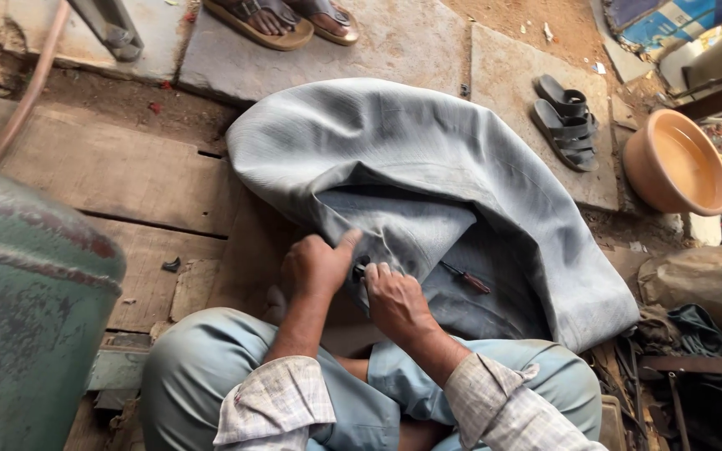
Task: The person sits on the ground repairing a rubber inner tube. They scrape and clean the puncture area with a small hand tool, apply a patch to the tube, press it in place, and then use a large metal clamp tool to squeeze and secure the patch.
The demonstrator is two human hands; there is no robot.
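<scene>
A large grey rubber inner tube (pixel 428 159) lies folded on the ground in front of my crossed legs. My left hand (pixel 317 264) presses on its near edge with the thumb stretched toward the tube. My right hand (pixel 394 301) is closed on a small dark part, apparently the tube's valve (pixel 362 268), right beside the left thumb. A screwdriver with a dark reddish handle (pixel 465 278) lies on the tube just right of my right hand.
A green metal tank (pixel 27 301) stands at the left. A clay bowl (pixel 677 163) sits at the right, a pair of grey sandals (pixel 566 117) behind the tube. Another person's sandalled feet (pixel 282 18) stand at the top. Cluttered tools and rags (pixel 678 351) lie at the lower right.
</scene>
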